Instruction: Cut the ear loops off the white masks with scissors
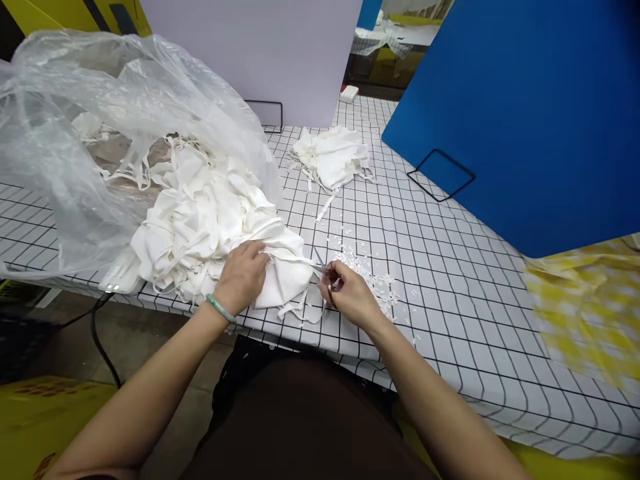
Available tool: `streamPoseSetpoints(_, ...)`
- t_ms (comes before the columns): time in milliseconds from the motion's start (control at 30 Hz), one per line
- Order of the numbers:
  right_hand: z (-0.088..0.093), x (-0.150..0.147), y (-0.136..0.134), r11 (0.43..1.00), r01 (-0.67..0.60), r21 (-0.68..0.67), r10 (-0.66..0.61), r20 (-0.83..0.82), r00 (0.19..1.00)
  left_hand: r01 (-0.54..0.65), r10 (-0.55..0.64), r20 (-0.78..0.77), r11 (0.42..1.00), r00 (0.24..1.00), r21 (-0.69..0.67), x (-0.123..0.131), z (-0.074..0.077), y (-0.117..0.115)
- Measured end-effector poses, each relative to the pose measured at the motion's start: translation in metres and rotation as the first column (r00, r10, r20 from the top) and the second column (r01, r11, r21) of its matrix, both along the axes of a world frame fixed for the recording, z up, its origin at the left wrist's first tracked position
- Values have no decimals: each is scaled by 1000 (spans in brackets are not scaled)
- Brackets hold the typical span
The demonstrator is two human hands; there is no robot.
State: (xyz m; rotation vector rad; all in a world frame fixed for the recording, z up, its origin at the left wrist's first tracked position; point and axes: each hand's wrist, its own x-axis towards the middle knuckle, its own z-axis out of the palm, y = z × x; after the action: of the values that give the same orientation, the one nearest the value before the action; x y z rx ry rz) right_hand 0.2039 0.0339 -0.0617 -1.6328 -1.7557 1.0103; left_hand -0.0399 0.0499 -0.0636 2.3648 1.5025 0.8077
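My left hand (243,277), with a green bangle at the wrist, grips a flat white cloth piece (285,280) at the near edge of the table. Thin white strips hang from this piece. In my right hand (353,297) is a small pair of scissors (319,265), its blades pointing left at the corner of the cloth; they look parted. To the left lies a heap of similar white cloth pieces (205,200), spilling from a clear plastic bag (55,100). Tiny white snippets (377,283) are scattered beside and beyond my right hand.
A smaller stack of white cloth pieces (333,157) lies farther back on the grid-patterned tablecloth (450,293). Behind stand a pale lilac panel (260,53) and a large blue panel (520,120). Yellow checked cloth (590,307) is at the right.
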Motion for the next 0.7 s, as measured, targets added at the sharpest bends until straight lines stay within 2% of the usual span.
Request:
streamPoseSetpoints(100, -5, -7, -4, 996, 52, 79, -52, 0, 999, -5, 6, 172, 1000, 985, -5, 19, 11, -20)
streamPoseSetpoints(133, -7, -7, -5, 992, 70, 101, -71, 7, 997, 27, -13, 258, 998, 966, -52, 29, 14, -29)
streamPoseSetpoints(200, -9, -6, -8, 989, 96, 109, -98, 10, 995, 116, 0, 427, 963, 904, -245, 45, 16, -48)
streamPoseSetpoints(267, -9, -2, -17, 991, 110, 80, -109, -18, 994, 208, 137, 564, 838, 814, -504, 58, 15, -60)
streamPoseSetpoints(333, -4, 0, -31, 990, 126, 58, -118, -121, 986, 323, 303, 648, 675, 698, -663, 65, 15, -65)
streamPoseSetpoints(367, -1, 0, -40, 990, 130, 59, -117, -189, 975, 378, 370, 680, 619, 633, -689, 68, 15, -66)
streamPoseSetpoints(400, 3, 0, -49, 990, 127, 70, -105, -254, 962, 423, 422, 708, 589, 566, -689, 70, 16, -67)
streamPoseSetpoints(467, 8, -4, -67, 991, 73, 108, -34, -326, 945, 477, 508, 746, 573, 432, -666, 73, 20, -66)
streamPoseSetpoints(533, 12, -9, -80, 990, -25, 139, 69, -319, 945, 509, 594, 740, 553, 314, -660, 73, 26, -65)
streamPoseSetpoints(600, 16, -13, -85, 984, -97, 153, 142, -317, 938, 551, 671, 708, 513, 221, -659, 71, 31, -63)
streamPoseSetpoints(700, 21, -15, -84, 975, -137, 176, 192, -347, 918, 647, 764, 634, 424, 120, -634, 65, 36, -60)
